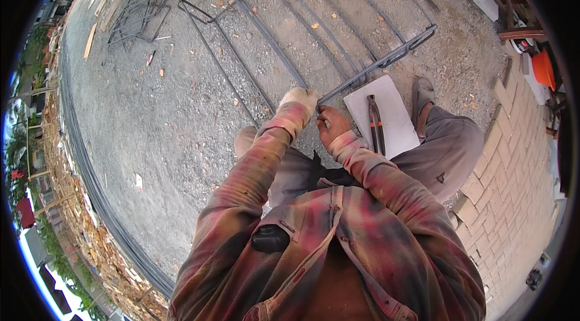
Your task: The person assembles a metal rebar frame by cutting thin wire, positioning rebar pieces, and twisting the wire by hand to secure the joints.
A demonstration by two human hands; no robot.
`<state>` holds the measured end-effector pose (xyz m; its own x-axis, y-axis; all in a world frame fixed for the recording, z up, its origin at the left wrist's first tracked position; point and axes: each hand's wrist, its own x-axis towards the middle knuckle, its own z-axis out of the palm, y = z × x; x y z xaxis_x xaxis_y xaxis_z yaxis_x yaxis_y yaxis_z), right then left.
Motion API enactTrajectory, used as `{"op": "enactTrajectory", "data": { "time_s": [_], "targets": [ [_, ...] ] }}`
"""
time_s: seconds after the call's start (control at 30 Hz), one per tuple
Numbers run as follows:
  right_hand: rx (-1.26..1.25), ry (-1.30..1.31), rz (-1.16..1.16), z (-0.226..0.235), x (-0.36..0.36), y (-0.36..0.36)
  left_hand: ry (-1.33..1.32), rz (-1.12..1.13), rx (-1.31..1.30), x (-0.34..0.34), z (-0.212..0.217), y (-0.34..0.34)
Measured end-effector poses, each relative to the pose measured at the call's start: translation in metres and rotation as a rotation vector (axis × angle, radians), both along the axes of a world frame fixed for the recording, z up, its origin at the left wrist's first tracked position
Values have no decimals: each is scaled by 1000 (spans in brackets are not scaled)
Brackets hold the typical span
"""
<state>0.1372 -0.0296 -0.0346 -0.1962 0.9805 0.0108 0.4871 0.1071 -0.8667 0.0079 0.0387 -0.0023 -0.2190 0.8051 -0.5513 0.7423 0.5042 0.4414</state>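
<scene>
**Rebar cage held at its near corner by both hands**

Rebar cage [314,25]: a frame of long dark steel bars lying on the gravel ground [151,109], fanning away from the person toward the top of the view. Its bars converge at a near corner just in front of the person's knees, and a flat crosspiece runs from that corner up and to the right.

Left hand [300,100]: gloved in a pale, worn work glove, closed around the near corner where the bars meet. The bars pass out of the fist and extend away from it up and to the left, so the cage lies beyond and above the grip.

Right hand [331,126]: bare, fingers curled, touching the same junction just below and to the right of the left hand. Whether it pinches a bar or something thinner cannot be told; what lies between its fingers is too small to see.

Pliers [375,123]: dark, long-handled, lying unattended on a pale flat slab [396,109] just to the right of the right hand, apart from both hands.

Person: crouched, in a faded red plaid shirt and grey trousers; one shoe [422,92] rests beside the far edge of the slab.

Surroundings: a second, smaller bar frame [138,17] lies well apart at upper left; a block wall [513,182] borders the right; a bundle of long curved bars [90,176] runs along the left.
</scene>
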Motion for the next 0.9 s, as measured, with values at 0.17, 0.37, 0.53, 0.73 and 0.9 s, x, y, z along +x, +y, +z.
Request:
{"op": "enactTrajectory", "data": {
  "time_s": [0.17,0.37,0.53,0.73,0.9],
  "targets": [
    [222,-48,-41,-18,-9,-7,-9,-93,4,3,0,-3],
    [340,-52,-46,-36,-3,0,-3,-122,61,4,1,-4],
    [-66,111,-73,-30,-3,8,15,-99,58,0,10,-1],
    [202,-193,-108,-34,-10,24,-40,-52,59,0,13,-3],
    [251,-260,86,-40,-9,32,-2,-81,96,-4,9,-2]
  ]
}}
